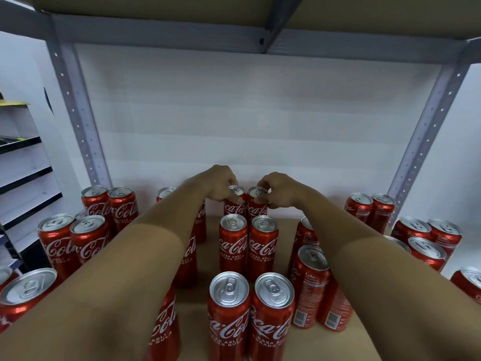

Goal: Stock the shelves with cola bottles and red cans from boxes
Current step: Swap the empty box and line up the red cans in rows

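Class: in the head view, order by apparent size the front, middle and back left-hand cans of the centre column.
1. Front can
2. Middle can
3. Back can, gripped by the left hand

Likely identical; nearness to the camera makes the difference.

About twenty-seven red cans (233, 246) show, several half hidden behind the arms; six stand paired in the middle. Two hands, the left hand (218, 183) and the right hand (278, 188); one shelf board (285, 220).

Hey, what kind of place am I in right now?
Probably a shop stockroom or store aisle: a grey metal rack upright with punched holes, rows of red cans on the shelf board, and black display shelving to the left.
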